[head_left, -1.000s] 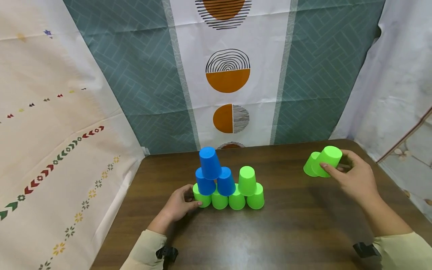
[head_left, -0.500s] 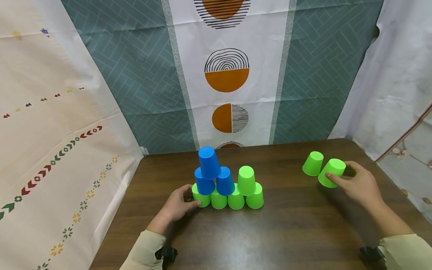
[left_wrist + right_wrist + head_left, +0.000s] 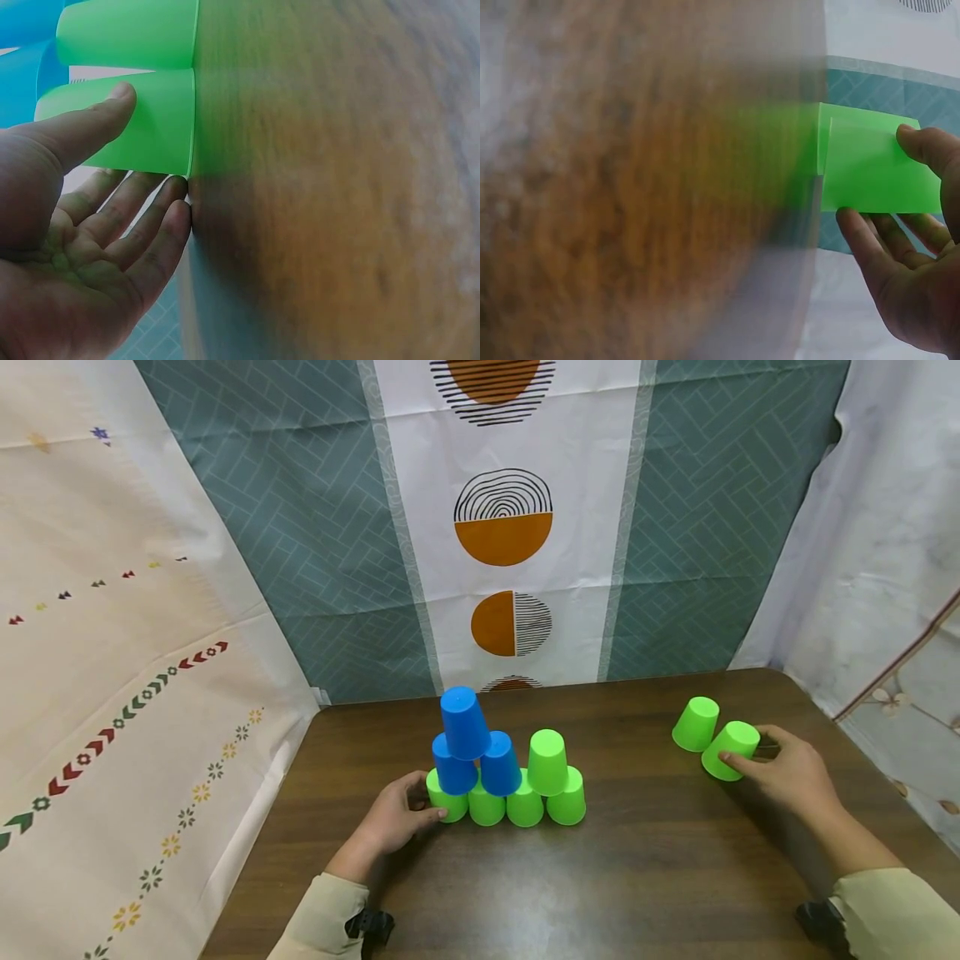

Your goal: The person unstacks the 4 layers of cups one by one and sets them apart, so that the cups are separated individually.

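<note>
A row of upside-down green cups (image 3: 525, 802) stands on the table, with two blue cups (image 3: 454, 766) and one green cup (image 3: 548, 760) on top. Another blue cup (image 3: 465, 722) tops the two blue ones. My left hand (image 3: 397, 814) is at the leftmost green cup (image 3: 150, 124) of the bottom row, thumb on its front and fingers by its outer side. At the right, my right hand (image 3: 787, 772) holds an upside-down green cup (image 3: 731, 750) between thumb and fingers, at or just above the table. A further green cup (image 3: 696, 724) stands beside it.
The brown wooden table (image 3: 622, 877) carries all the cups. A patterned teal and white cloth (image 3: 517, 527) hangs behind its back edge. Light cloths hang on the left (image 3: 150, 693) and right (image 3: 885, 568).
My right hand has brought its green cup down and toward me, apart from the other cup, then slightly left to stand close beside it. The left hand and the stack look unchanged.
</note>
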`<state>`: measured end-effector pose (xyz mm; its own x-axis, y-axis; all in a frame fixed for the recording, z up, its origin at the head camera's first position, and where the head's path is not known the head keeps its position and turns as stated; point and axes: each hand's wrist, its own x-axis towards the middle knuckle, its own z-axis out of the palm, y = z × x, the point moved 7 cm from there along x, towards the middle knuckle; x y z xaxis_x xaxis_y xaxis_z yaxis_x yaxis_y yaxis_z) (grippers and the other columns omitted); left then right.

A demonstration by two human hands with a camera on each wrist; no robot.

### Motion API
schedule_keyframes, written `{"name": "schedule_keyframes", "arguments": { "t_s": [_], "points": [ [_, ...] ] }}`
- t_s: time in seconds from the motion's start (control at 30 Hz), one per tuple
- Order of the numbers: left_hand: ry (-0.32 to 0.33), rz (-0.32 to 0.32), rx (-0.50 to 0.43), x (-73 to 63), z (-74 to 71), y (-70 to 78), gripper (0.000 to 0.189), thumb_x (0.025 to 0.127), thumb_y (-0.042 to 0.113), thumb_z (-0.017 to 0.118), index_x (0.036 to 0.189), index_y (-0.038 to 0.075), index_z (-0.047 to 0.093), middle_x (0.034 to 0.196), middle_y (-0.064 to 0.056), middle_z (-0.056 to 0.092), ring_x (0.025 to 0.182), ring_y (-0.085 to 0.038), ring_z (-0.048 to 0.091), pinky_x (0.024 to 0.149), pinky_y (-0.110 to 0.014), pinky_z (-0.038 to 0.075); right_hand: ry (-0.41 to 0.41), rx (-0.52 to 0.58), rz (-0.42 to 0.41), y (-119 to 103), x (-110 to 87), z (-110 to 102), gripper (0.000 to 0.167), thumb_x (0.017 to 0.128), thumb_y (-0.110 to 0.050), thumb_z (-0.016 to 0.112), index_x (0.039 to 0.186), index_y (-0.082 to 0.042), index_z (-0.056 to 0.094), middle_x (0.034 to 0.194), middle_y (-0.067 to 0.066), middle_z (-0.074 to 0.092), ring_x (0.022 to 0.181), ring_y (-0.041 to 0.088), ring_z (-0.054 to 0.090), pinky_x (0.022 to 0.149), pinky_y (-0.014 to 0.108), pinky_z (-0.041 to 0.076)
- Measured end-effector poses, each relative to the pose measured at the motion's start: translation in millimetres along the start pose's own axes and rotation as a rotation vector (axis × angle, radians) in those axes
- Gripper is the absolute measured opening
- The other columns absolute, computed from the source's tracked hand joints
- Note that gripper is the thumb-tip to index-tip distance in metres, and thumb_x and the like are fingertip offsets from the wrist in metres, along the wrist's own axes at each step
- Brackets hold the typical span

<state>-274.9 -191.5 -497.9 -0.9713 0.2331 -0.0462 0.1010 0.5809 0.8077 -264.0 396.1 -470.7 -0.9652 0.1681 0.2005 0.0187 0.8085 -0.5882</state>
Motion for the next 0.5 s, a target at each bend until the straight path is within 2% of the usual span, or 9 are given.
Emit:
{"name": "schedule_keyframes", "arguments": {
  "t_s": [0.2, 0.4, 0.5],
  "points": [
    [0.002, -0.002, 0.004, -0.3, -0.7, 0.5, 0.046, 0.089, 0.02, 0.087, 0.129, 0.012, 0.066, 0.123, -0.004, 0.071, 0.113, -0.029, 0.07, 0.099, -0.053, 0.056, -0.005, -0.003, -0.002, 2.9, 2.4, 4.0, 0.079, 0.087, -0.046, 0.085, 0.135, 0.009, 0.056, 0.114, 0.034, 0.066, 0.1, 0.049, 0.061, 0.073, 0.054, 0.05],
    [-0.009, 0.013, 0.013, -0.7, 0.0, 0.7, 0.045, 0.089, 0.021, 0.086, 0.128, 0.012, 0.066, 0.123, -0.004, 0.071, 0.114, -0.029, 0.07, 0.098, -0.054, 0.056, -0.008, -0.002, -0.011, 4.2, 3.2, 4.2, 0.075, 0.086, -0.044, 0.087, 0.132, 0.009, 0.057, 0.112, 0.033, 0.067, 0.098, 0.047, 0.062, 0.072, 0.049, 0.049],
    [-0.01, 0.013, 0.013, -1.2, -0.5, 0.6, 0.044, 0.09, 0.021, 0.086, 0.128, 0.012, 0.066, 0.123, -0.005, 0.071, 0.114, -0.03, 0.07, 0.099, -0.054, 0.056, -0.017, -0.012, -0.018, 4.0, 3.8, 4.7, 0.074, 0.087, -0.043, 0.086, 0.132, 0.009, 0.058, 0.113, 0.034, 0.066, 0.098, 0.048, 0.061, 0.072, 0.051, 0.049]
  ]
}}
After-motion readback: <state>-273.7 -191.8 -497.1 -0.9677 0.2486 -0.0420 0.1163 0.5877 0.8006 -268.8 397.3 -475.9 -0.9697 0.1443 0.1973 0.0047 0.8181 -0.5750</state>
